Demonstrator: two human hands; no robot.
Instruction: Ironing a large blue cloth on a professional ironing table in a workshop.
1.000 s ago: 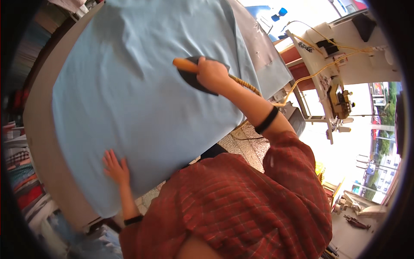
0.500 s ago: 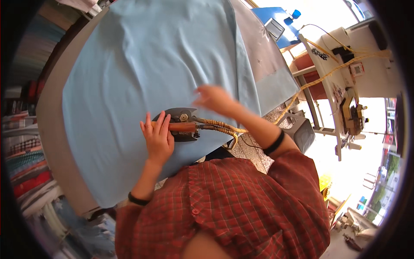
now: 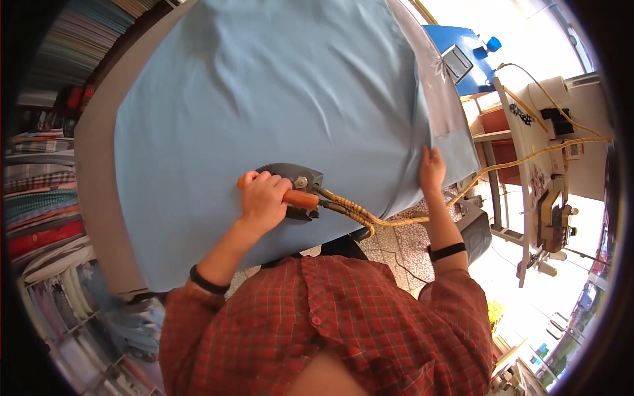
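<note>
Iron: the dark iron [image 3: 284,169] sits on the blue cloth [image 3: 198,132], near the edge by the person. Its yellow cord [image 3: 396,222] runs off to the right.
Worktop: the cloth covers most of the grey worktop [image 3: 99,171].
Left hand: the left hand [image 3: 264,201] has its fingers wrapped around the iron's orange handle [image 3: 302,200].
Right hand: the right hand [image 3: 432,170] is at the cloth's right edge. I cannot tell if its fingers pinch that edge or just touch it.
Flat part: the cloth looks mostly smooth around the iron and on the left, so that part seems done.
Bumpy part: little folds show higher up and by the right edge, so some smoothing seems left.
Half a second ago: the left fingers lay over the handle, not curled around it like now. The right hand was blurry over the cloth; now it is at the edge. The iron is in nearly the same spot.
</note>
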